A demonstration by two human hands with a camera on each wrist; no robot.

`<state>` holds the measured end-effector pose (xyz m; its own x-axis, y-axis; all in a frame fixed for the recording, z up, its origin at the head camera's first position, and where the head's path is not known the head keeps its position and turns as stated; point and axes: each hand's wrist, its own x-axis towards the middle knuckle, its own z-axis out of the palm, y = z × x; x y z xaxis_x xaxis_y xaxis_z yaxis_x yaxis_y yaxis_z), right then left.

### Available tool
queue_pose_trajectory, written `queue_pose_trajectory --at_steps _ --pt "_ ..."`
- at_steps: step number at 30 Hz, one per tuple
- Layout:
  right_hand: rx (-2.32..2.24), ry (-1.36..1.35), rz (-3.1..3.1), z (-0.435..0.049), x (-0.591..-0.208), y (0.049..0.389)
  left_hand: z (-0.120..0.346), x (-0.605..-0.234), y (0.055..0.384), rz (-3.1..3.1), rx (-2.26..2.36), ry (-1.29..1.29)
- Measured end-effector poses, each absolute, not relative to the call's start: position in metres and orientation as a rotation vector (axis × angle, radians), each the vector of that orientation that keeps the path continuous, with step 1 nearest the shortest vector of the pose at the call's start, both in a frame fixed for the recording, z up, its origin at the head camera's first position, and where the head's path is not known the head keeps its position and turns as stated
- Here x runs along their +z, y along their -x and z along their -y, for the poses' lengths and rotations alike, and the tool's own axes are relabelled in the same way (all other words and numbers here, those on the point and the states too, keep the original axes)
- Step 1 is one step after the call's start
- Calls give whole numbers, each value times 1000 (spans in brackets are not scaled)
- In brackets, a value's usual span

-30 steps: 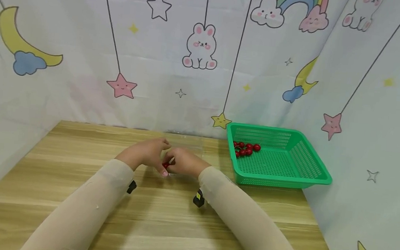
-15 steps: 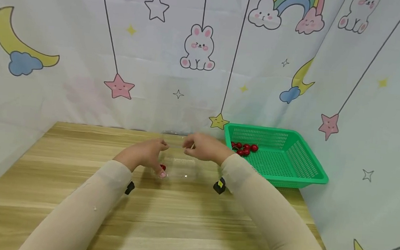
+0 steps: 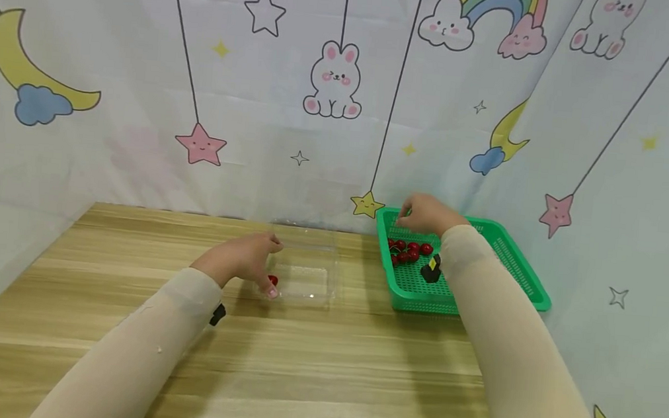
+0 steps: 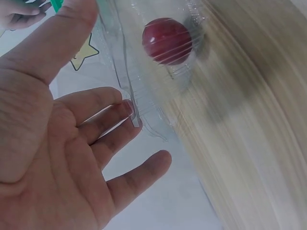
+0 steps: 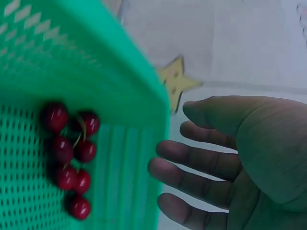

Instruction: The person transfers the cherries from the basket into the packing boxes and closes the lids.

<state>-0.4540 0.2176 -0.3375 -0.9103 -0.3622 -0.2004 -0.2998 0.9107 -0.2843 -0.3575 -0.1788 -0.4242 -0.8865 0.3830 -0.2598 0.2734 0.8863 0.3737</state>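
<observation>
Head view: right grip [image 3: 426,214] slackly parted, nothing held, by green basket [image 3: 424,303] at one o'clock; I'd call this reaching for its cherries [image 3: 413,255], needing a lowered pinch, while left grip [image 3: 244,257], spread, touches the clear box [image 3: 307,281] at twelve.

The left hand [image 4: 72,136] touches the edge of a clear container [image 4: 144,79]; a red cherry [image 4: 167,41] shows through its ribbed wall.

Glossy, round red cherries [image 5: 62,149] in a green perforated plastic basket [image 3: 422,302].
Seven lie clustered, some stemmed; one more cherry [image 4: 167,41] rests inside a clear rectangular plastic box [image 3: 310,283] left of the basket.
</observation>
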Motion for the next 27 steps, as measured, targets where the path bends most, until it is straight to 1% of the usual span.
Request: queue_pose_trajectory --at_steps 4,8,20,27 --pt "-383 416 -2819 -245 -349 466 179 -424 358 -2726 464 -481" --pt "-344 332 -2783 -259 -362 472 178 -422 357 -2725 460 -485" --pt "-209 182 -2633 -271 -396 482 175 -419 355 -2727 458 -483" --pt "-207 203 -2669 -274 -409 487 175 -420 356 -2732 439 -478"
